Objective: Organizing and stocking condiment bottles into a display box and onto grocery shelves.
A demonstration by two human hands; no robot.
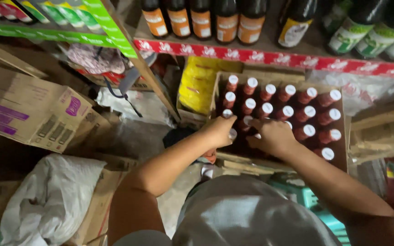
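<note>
An open cardboard box (341,150) on the floor under a shelf holds several red bottles with white caps (308,111), standing upright in rows. My left hand (219,131) reaches into the box's near left corner and closes around a white-capped bottle (231,133) there. My right hand (272,135) lies over the bottles in the near middle rows, fingers curled down onto the caps; what it grips is hidden beneath the hand.
Above the box a shelf with a red edge strip (274,57) carries dark bottles with orange labels (201,20). A yellow pack (199,86) stands behind the box. A big cardboard carton (28,111) and a white sack (51,196) lie left.
</note>
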